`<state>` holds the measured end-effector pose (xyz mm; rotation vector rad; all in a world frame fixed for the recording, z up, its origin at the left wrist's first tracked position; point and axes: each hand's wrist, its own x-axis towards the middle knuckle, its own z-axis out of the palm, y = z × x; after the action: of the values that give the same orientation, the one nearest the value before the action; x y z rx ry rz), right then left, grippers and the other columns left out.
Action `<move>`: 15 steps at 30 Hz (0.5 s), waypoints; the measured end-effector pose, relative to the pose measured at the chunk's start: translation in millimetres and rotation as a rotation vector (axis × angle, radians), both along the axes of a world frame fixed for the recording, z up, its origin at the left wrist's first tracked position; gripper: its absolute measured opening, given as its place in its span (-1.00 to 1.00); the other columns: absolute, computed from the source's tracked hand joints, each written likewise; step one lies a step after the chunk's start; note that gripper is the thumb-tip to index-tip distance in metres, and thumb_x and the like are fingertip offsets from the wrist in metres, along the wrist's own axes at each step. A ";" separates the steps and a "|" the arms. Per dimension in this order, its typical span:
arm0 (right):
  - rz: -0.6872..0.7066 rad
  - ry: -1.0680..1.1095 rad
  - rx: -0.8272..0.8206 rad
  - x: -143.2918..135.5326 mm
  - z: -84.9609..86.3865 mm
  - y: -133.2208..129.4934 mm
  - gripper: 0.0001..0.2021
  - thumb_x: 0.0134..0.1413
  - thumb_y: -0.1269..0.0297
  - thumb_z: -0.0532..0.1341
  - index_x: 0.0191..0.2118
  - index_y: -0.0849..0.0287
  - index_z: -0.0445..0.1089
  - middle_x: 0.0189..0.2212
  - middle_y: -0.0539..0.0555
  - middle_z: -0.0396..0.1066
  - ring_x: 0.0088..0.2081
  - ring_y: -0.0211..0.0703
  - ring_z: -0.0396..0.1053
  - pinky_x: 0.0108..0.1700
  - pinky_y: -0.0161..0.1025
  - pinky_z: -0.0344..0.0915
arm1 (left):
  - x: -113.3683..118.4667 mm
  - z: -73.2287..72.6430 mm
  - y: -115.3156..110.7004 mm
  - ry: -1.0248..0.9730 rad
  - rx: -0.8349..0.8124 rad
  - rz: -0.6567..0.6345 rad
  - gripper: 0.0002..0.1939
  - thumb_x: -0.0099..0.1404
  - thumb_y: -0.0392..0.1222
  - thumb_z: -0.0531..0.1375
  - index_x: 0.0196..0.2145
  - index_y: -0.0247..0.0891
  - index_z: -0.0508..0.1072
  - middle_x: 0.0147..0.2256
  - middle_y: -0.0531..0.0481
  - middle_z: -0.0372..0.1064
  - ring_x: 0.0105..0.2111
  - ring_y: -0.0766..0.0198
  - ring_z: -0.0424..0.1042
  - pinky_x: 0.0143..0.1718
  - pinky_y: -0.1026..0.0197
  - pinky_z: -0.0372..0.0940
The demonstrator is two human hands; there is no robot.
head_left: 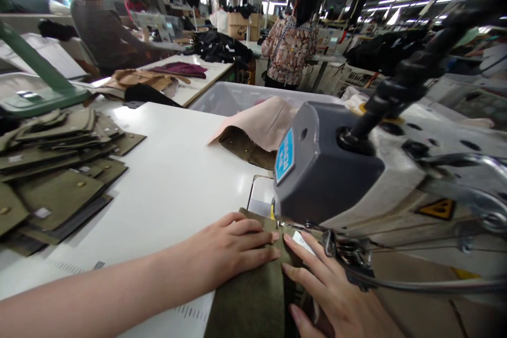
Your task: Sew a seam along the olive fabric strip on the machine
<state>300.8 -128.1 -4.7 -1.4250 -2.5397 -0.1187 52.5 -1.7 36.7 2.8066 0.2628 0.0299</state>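
My left hand point(229, 251) lies flat, fingers together, on an olive-green fabric piece point(249, 301) at the front of the white table point(174, 169). Fingertips of my right hand point(328, 288) press the same fabric just to the right, beside a small white label point(304, 241). Both sets of fingertips point at the needle area under the grey sewing machine head point(328, 169), which carries a blue sticker point(284, 156). The needle itself is hidden by the machine head.
A spread stack of olive fabric pieces point(55, 174) with snaps covers the table's left. Behind the machine lie pink and brown fabric point(257, 129) and a grey bin point(237, 96). A green machine base point(39, 95) stands far left. Other people work at tables beyond.
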 end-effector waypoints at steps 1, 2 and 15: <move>0.002 -0.015 0.011 0.7 -1.2 0.4 -0.58 0.16 0.20 0.20 0.15 -0.02 0.42 0.36 0.05 0.06 0.27 0.15 0.22 -0.03 -0.02 0.55 | -0.1 0.5 0.3 -0.008 0.001 -0.003 -0.60 0.58 -0.23 -0.10 0.28 -0.21 0.26 0.29 0.00 0.25 0.21 0.12 0.24 0.20 0.09 0.02; 0.004 -0.033 0.023 1.3 -2.2 1.0 -0.59 0.17 0.20 0.19 0.14 0.00 0.43 0.36 0.06 0.04 0.27 0.16 0.21 -0.04 -0.02 0.55 | -0.3 0.8 0.6 -0.016 0.002 -0.005 -0.59 0.58 -0.23 -0.11 0.28 -0.21 0.26 0.29 -0.01 0.26 0.21 0.12 0.24 0.21 0.10 0.02; 0.037 -0.185 0.109 -2.7 -4.2 7.4 -0.55 0.15 0.20 0.12 0.14 0.05 0.45 0.21 0.22 0.26 0.07 0.17 0.43 -0.11 0.04 0.53 | 2.5 -8.6 6.7 -0.125 -0.005 0.010 -0.63 0.56 -0.26 -0.03 0.24 -0.14 0.29 0.15 -0.01 0.40 0.15 0.15 0.31 0.23 0.13 0.00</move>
<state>298.1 -120.7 -8.9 -1.3843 -2.6573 -0.3934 55.1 5.0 28.2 2.7843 0.2467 0.2065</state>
